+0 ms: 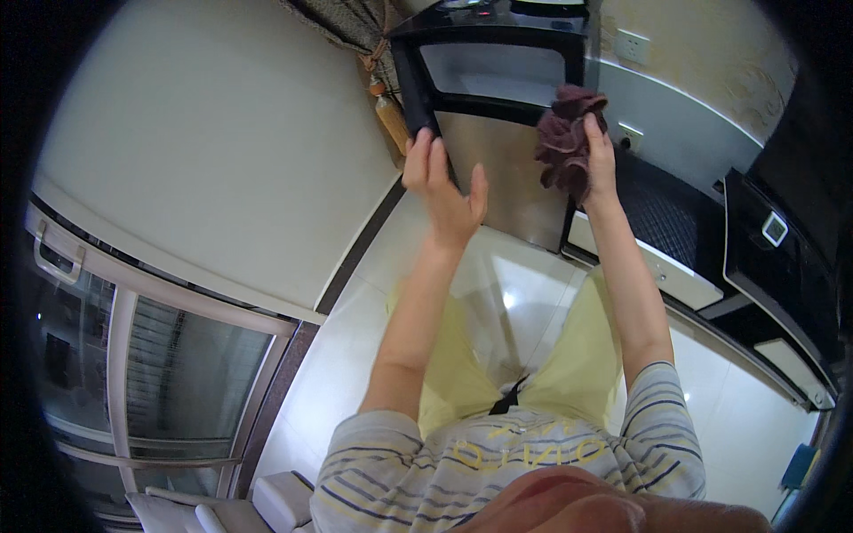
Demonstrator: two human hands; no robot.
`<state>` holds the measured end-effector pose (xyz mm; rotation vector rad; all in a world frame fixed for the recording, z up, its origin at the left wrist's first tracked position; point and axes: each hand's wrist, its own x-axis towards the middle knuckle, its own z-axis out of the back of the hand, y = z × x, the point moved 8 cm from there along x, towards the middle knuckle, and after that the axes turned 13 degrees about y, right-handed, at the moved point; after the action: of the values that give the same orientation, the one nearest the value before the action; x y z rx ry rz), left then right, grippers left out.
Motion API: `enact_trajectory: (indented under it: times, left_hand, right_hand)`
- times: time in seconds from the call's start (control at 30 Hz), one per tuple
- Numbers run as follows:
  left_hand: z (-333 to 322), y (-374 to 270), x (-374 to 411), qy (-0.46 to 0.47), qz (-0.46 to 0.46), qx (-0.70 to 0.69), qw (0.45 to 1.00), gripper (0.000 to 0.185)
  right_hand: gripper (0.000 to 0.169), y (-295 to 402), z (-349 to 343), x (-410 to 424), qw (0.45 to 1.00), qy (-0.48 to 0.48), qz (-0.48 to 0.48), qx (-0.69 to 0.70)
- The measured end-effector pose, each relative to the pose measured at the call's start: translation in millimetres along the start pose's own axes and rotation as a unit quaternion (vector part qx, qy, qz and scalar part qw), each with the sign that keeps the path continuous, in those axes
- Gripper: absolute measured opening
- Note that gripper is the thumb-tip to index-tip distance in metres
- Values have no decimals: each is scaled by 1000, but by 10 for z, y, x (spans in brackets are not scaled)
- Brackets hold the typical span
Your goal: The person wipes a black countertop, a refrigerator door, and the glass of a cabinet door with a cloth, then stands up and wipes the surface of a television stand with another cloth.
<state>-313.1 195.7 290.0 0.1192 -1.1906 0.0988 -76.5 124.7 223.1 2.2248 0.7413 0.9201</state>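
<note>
A crumpled dark purple-brown cloth (pixel 566 143) is bunched in my right hand (pixel 602 160), raised in front of the lower part of a black and steel cabinet-like appliance (pixel 500 160). My left hand (pixel 445 190) is lifted with its fingers apart and holds nothing; its fingertips overlap the appliance's left edge, and whether they touch it I cannot tell. Under the black top of the appliance is a framed glassy panel (pixel 496 70).
A tied curtain with a tassel (pixel 390 116) hangs left of the appliance. On the right stand a low black-and-white TV cabinet (pixel 673 266) and a wall with sockets (pixel 632 46). A sliding glass door (pixel 186 373) is at lower left, beside a pale sofa (pixel 283 500).
</note>
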Motion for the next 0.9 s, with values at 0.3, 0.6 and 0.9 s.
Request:
enact_trajectory:
  times: [0.3,0.6,0.9]
  left_hand:
    - [466,925,-395,-113,219,-138,959,45]
    - [788,1818,-662,-128,300,-124,937,46]
    - [812,1835,-711,-152,308,-177,922,53]
  right_hand:
    - [45,-514,-2667,127,756,278,391,-446]
    - [48,-1386,-2465,1505,792,108,400,-449]
    - [31,-1718,-2026,1814,837,18,361,-411]
